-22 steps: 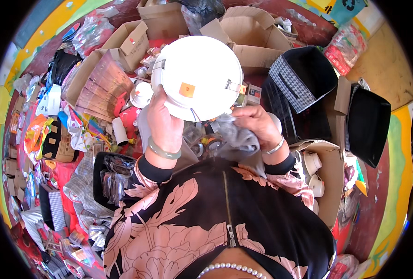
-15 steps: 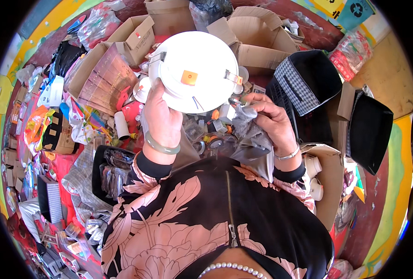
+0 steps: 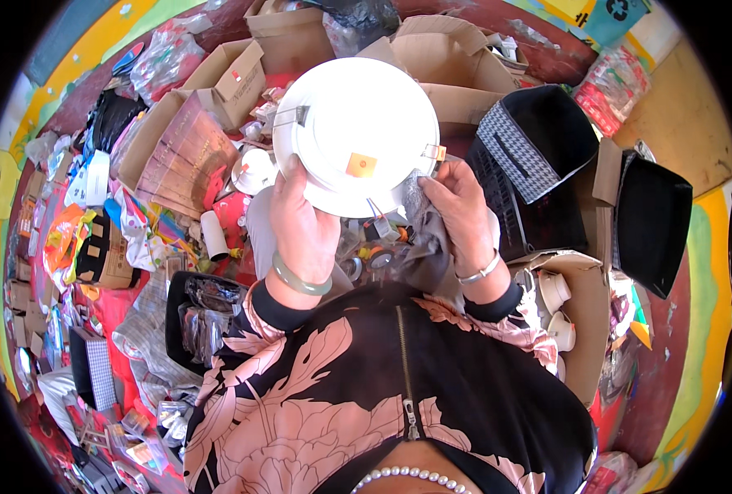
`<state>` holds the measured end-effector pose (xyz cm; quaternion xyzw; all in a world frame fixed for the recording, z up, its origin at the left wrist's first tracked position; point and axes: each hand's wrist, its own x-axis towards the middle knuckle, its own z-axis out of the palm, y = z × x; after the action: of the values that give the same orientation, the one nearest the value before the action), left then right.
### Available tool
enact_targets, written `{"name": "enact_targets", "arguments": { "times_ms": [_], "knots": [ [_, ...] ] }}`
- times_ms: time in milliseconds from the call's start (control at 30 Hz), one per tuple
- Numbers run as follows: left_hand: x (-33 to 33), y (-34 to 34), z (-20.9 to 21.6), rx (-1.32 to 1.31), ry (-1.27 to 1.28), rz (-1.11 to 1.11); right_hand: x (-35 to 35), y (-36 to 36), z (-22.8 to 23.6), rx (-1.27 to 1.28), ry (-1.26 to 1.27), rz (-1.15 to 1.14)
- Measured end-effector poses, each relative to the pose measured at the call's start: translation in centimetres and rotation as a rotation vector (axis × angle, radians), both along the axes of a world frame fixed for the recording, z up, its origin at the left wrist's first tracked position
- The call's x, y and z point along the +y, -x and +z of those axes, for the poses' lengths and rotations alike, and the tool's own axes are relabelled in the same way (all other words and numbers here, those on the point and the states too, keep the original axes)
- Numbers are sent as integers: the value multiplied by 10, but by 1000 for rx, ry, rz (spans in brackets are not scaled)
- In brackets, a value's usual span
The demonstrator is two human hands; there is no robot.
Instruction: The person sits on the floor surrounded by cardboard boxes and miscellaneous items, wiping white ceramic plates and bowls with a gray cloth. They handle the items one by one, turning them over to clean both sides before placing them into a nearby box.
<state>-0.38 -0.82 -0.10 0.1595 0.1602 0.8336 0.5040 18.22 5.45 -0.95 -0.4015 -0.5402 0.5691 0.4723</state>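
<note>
A round white recessed downlight [image 3: 370, 115] with metal spring clips, an orange label and short wires is held up in front of me. My left hand [image 3: 303, 218] grips its lower left rim, thumb on top. In my right hand [image 3: 458, 202] is a grey cloth [image 3: 428, 226], pinched between thumb and fingers. The cloth's upper end touches or nearly touches the lower right rim of the light, close to one clip. Part of the cloth hangs down towards my lap. The fingers under the light are hidden.
An open cardboard box [image 3: 580, 329] with white lamp housings stands at my right. Black houndstooth fabric bins [image 3: 539, 140] lie beyond it. Further cardboard boxes [image 3: 456, 53] line the far side. A black bin of packaged items [image 3: 205, 317] sits at left, among scattered bags and small goods.
The downlight has shifted slightly right and down with my left hand. My right hand has come in leftward, bringing the grey cloth up to the light's rim.
</note>
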Motion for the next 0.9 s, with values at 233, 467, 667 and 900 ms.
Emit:
{"name": "enact_targets", "arguments": {
  "times_ms": [233,467,667,900],
  "knots": [
    [-11,-20,8,151,45,19,11,0,-13,-254,-289,-268],
    [-6,-19,5,221,31,56,6,-7,19,-717,-642,-322],
    [-2,-4,-2,215,-5,58,4,-12,20,-621,-462,-125],
    [-6,28,-8,114,-109,-6,6,-56,50,-503,-325,195]
  ]
}}
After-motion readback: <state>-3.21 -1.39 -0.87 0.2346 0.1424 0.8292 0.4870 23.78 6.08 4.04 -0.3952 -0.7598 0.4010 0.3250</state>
